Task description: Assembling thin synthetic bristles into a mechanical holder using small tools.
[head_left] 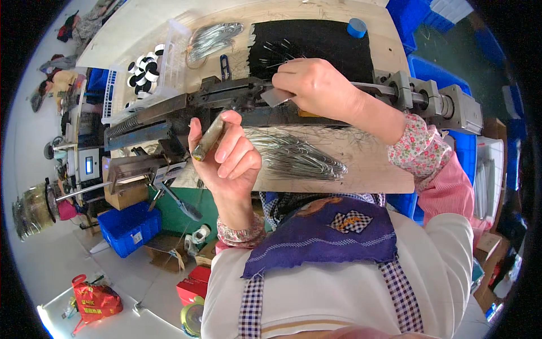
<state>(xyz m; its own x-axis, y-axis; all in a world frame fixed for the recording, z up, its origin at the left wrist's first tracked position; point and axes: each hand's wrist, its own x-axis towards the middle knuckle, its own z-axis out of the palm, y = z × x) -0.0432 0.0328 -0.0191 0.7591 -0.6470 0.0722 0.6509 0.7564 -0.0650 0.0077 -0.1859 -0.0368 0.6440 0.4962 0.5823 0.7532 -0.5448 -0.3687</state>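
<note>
My left hand (231,158) is raised palm up in front of the long metal machine (192,104), its fingers loosely curled and apart. A worn greyish-brown cover (209,138) appears to sleeve one finger; nothing else shows in this hand. Over the machine, my right hand (316,85) has its fingers closed, with a small flat grey piece (276,97) sticking out beneath them. Part of that piece is hidden by the fingers. Thin wires (279,51) lie on the black cloth (333,51) just beyond my right hand. Nearer me rests a bundle of bent silver wires (299,155).
At the far left, a clear plastic crate (172,62) holds several black-and-white rolls. Another silver wire bundle (214,39) and a dark blue tool (226,68) lie beyond the machine. A round blue lid (356,27) sits on the cloth. Blue bins (466,152) stand at the right.
</note>
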